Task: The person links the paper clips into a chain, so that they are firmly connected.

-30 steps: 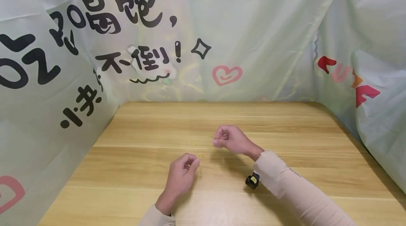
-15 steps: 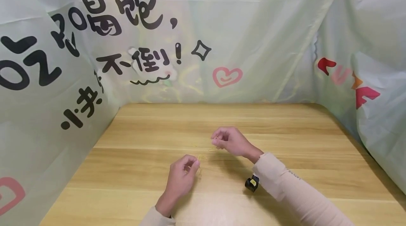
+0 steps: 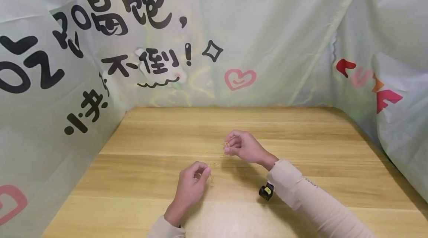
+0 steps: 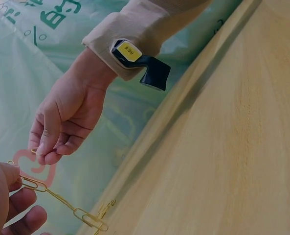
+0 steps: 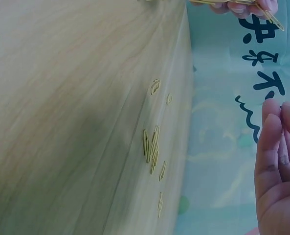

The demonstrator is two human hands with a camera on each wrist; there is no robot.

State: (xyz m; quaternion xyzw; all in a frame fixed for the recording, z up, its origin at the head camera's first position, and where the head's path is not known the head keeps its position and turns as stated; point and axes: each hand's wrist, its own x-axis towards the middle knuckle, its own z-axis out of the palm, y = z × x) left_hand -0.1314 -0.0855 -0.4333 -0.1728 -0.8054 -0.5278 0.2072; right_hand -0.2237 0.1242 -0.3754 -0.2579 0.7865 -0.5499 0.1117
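My left hand (image 3: 192, 182) pinches the end clip of a short chain of gold paper clips (image 4: 60, 197). The rest of the chain hangs below the fingertips, above the table. Farther forward and to the right, my right hand (image 3: 245, 147) pinches a single gold paper clip (image 4: 33, 151) between thumb and fingertips, mostly covered by them. The two hands are close together but apart. Loose gold paper clips (image 5: 154, 147) lie on the table under the right hand, several in a small cluster with others scattered beside it.
The wooden table (image 3: 301, 126) is bounded by a printed cloth (image 3: 277, 37) at the back and both sides. A black wrist camera (image 3: 266, 191) sticks out from the right sleeve, low over the table.
The right fingers have shifted slightly, and the paper clip in them now shows more above the thumb. The left hand stays in place with the chain.
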